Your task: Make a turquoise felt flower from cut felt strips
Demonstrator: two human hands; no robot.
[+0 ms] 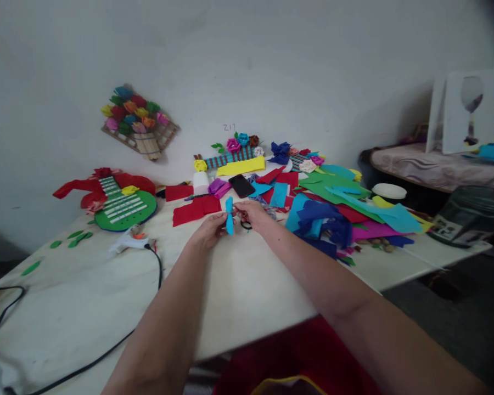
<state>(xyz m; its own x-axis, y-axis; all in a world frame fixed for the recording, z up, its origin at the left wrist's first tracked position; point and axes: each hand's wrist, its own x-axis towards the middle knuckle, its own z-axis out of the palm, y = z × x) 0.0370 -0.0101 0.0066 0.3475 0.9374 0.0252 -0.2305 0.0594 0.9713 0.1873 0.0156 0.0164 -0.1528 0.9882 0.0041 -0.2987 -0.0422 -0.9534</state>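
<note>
A small strip of bright blue crepe paper [229, 211] stands upright between my hands, pinched narrow at its middle and wider at both ends. My left hand [209, 230] grips it from the left with closed fingers. From the right, my right hand [252, 213] has its fingertips closed at the paper's edge. Just under the right fingers shows a black loop [246, 225]; whether it is held or lies on the table, I cannot tell. Pieces of red paper [197, 211] lie beyond my left hand. A dark phone [241, 186] rests behind my hands.
On the table [247, 285], a white glue gun [132, 241] trails a black cord [160, 269]. A green guitar-shaped craft [125, 211] stands at left. Coloured paper sheets [333, 189] and crumpled dark blue paper [323, 219] pile up at right, near a large jar [471, 214].
</note>
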